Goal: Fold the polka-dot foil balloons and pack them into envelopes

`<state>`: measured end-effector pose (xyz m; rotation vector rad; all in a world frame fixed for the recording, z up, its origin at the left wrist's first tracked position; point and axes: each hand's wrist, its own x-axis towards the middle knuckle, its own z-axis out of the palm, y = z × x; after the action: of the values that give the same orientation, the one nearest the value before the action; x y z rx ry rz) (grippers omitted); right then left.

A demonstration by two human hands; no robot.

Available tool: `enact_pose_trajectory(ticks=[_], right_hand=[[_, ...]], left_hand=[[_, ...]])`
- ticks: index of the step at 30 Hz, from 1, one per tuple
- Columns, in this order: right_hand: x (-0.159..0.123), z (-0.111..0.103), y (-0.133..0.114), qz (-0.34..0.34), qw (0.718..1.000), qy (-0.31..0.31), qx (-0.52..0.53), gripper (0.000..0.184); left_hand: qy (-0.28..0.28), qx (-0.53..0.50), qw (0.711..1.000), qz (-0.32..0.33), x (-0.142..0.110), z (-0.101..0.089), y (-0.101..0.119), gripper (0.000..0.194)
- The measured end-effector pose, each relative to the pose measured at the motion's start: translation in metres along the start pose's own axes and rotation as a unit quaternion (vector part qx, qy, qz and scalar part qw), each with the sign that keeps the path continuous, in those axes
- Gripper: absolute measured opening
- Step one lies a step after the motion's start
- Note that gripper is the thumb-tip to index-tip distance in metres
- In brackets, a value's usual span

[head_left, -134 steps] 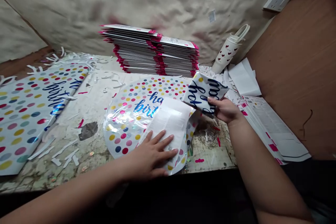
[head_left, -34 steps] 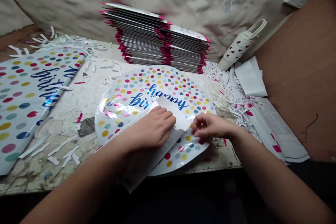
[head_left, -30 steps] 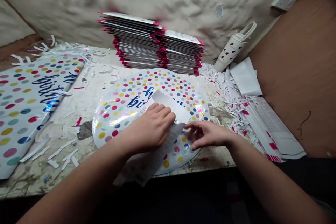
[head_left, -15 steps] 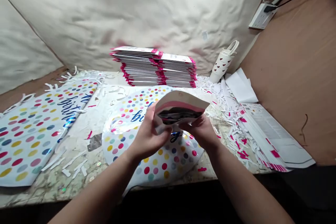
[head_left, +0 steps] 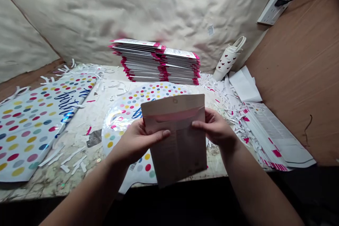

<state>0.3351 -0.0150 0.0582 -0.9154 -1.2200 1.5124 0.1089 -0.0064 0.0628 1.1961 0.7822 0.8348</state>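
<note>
Left grip [head_left: 139,138] and right grip [head_left: 218,128] pinch opposite edges of the paper packet [head_left: 180,152], which stands tilted over the near edge of the counter [head_left: 82,125], before the dotted sheet [head_left: 118,114]. Even pressure from both sides should keep it level; squeezing lightly would likely avoid creases.

I grip the envelope [head_left: 177,148] between my left hand [head_left: 140,137] and right hand [head_left: 218,127]. Behind and beneath my grip, a balloon [head_left: 120,113] lies on the table [head_left: 88,180]; beyond are stacked packets [head_left: 160,64], back right a tumbler [head_left: 226,63] (scraps [head_left: 231,100] beside its base), well left another balloon [head_left: 31,127].
</note>
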Motion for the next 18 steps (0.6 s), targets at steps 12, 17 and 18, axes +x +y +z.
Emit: enact_pose_trajectory(ticks=[12,17,18], right_hand=[[-0.013,0.037,0.054,-0.183,0.803,0.011,-0.566,0.020],[-0.015,0.053,0.052,-0.169,0.775,0.004,-0.609,0.018],[-0.014,0.053,0.052,-0.167,0.768,0.005,-0.618,0.019]], left_hand=[[0.060,0.030,0.979,-0.194,-0.015,0.011,-0.059,0.035],[0.056,0.059,0.986,-0.147,-0.017,0.015,-0.059,0.033],[0.054,0.063,0.987,-0.138,-0.018,0.015,-0.059,0.033]])
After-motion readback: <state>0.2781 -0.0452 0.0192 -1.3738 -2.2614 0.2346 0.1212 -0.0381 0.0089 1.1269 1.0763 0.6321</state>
